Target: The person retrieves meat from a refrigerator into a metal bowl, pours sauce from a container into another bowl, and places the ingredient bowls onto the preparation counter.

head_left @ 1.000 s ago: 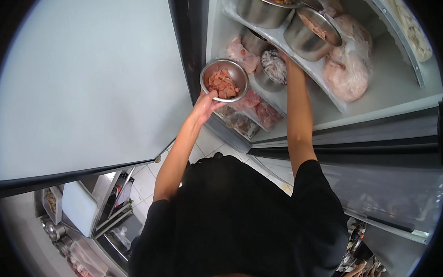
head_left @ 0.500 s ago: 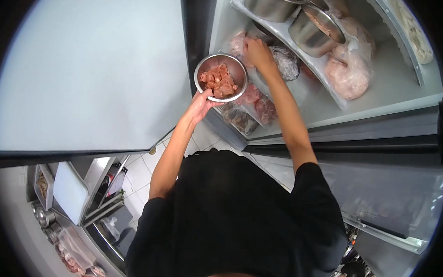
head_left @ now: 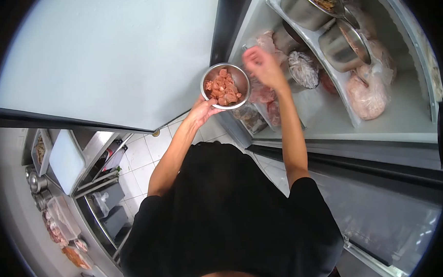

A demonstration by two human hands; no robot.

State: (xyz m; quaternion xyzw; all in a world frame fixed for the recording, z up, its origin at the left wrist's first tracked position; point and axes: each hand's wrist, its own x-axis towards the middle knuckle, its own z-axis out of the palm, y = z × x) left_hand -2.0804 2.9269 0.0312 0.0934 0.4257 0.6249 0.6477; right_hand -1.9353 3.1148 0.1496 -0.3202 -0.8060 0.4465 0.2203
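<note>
My left hand (head_left: 202, 113) grips a round steel bowl (head_left: 245, 80) by its near rim, with the thumb over the edge. Chunks of raw pink meat (head_left: 223, 88) lie in the bowl. My right hand (head_left: 264, 66) is just right of the bowl, inside the open fridge; its fingers look bent but are smeared by motion, so any hold is unclear. Beyond it is bagged pale meat (head_left: 266, 40). Below it are packs of red meat (head_left: 262, 93), and to its right a bundle in crinkled clear plastic (head_left: 303, 70).
A shelf (head_left: 338, 94) carries steel pots (head_left: 344, 47) and a bag of pale meat (head_left: 368, 96). The wide fridge door (head_left: 106, 59) stands open on the left. At lower left, a counter holds a white cutting board (head_left: 66, 161) and a plastic tub (head_left: 63, 217).
My right hand has drawn back from the bagged pale meat, nearer to the bowl. The whole view has shifted, with the fridge contents further right. My left hand keeps hold of the bowl.
</note>
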